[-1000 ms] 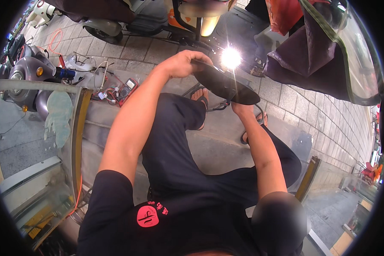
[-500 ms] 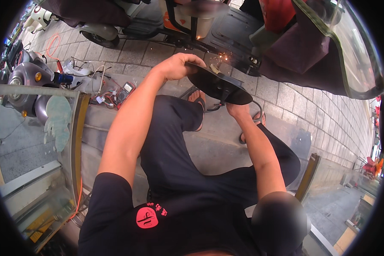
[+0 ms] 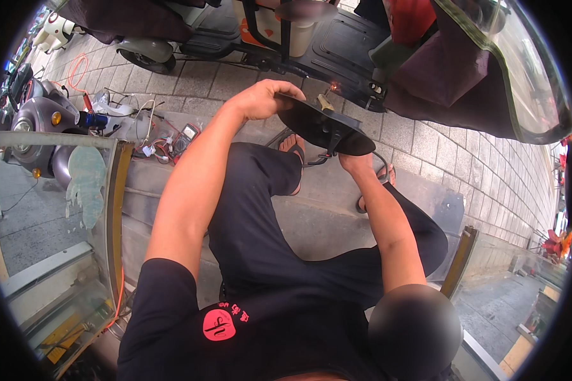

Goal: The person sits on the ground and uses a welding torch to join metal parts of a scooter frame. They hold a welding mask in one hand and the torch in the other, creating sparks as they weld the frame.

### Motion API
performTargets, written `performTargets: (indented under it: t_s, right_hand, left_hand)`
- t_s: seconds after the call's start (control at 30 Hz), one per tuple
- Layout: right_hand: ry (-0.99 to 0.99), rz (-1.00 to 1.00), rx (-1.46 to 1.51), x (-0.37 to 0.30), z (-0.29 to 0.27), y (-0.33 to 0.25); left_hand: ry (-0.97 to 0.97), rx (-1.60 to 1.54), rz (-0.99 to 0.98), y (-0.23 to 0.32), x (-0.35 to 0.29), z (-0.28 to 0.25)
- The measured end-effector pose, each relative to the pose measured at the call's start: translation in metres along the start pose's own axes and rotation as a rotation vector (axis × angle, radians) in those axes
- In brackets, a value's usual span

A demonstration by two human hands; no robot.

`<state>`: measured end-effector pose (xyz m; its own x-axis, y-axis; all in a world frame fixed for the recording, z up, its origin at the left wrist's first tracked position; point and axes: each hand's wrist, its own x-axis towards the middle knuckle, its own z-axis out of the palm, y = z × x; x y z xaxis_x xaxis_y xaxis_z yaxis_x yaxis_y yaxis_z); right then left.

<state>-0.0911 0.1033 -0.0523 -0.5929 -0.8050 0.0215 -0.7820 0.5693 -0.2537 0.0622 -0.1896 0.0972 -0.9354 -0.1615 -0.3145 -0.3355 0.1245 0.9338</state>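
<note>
My left hand [image 3: 267, 100] is closed on the far left edge of a black hand-held welding shield [image 3: 314, 124], its thumb and fingers curled over the rim. The shield is tilted over the pavement beyond my feet, with its handle [image 3: 334, 143] towards me. My right hand [image 3: 354, 163] reaches under the shield's near right side; only the wrist and heel of the hand show, and the fingers are hidden. Past the far edge sticks out a yellowish block-like piece [image 3: 325, 102]. Just beyond it, a small orange glow [image 3: 335, 86] sits at the dark lower frame of a three-wheeler [image 3: 349, 51].
A black cable [image 3: 382, 159] curves beside my right foot. On the left lie a meter [image 3: 189, 131], tangled wires [image 3: 162, 149] and a blue-black power tool [image 3: 92, 118] near a grey scooter [image 3: 41, 120]. Glass door panels [image 3: 114, 190] flank me. A purple cover [image 3: 438, 89] hangs at the right.
The sparks beyond the shield have shrunk to a small orange glow. Both hands and the shield stay almost where they were.
</note>
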Motion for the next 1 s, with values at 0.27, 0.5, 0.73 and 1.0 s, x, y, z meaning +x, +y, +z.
performTargets:
  t_s: [0.27,0.5,0.73,1.0]
  right_hand:
    - [-0.094,0.112,0.079,0.004,-0.012,-0.010]
    - [-0.219,0.328,0.134,0.006,-0.028,-0.023]
    - [-0.419,0.382,0.074,0.011,-0.014,-0.010]
    - [-0.322,0.303,0.073,0.009,-0.024,-0.017]
  left_hand:
    - [-0.006,-0.065,0.021,-0.009,0.004,-0.001]
    - [0.008,-0.104,0.024,-0.005,0.003,0.000]
    - [0.051,-0.100,0.100,-0.006,0.008,0.001]
    - [0.030,-0.136,0.059,-0.001,0.006,0.001]
